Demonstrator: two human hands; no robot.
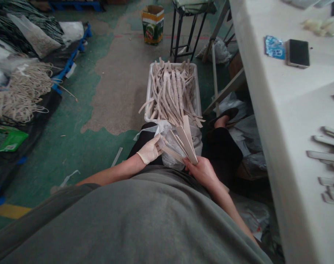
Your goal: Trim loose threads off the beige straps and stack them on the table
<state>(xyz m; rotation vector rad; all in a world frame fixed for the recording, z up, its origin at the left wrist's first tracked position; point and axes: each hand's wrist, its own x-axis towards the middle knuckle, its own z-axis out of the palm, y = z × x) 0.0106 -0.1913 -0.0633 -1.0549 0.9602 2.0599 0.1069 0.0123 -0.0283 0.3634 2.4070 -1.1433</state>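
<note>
My right hand (204, 171) is closed around the lower ends of several flat beige strips (186, 141), which fan out upward and to the left. My left hand (150, 151), in a pale thin glove, has its thumb and fingers at the edge of a clear plastic bag (171, 158) on my lap. One strip points left from my right hand towards my left fingertips, in front of the bag. Just beyond my knees stands a white bin (148, 99) heaped with long, crinkled beige strips (171, 86).
At right, a white table (268, 95) bears a dark box (297, 53), a blue packet (274, 47) and several flat strips (325, 156). A stool (193, 29) and a carton (152, 25) stand ahead. Tangled cord (26, 90) lies on a blue pallet (80, 47) at left.
</note>
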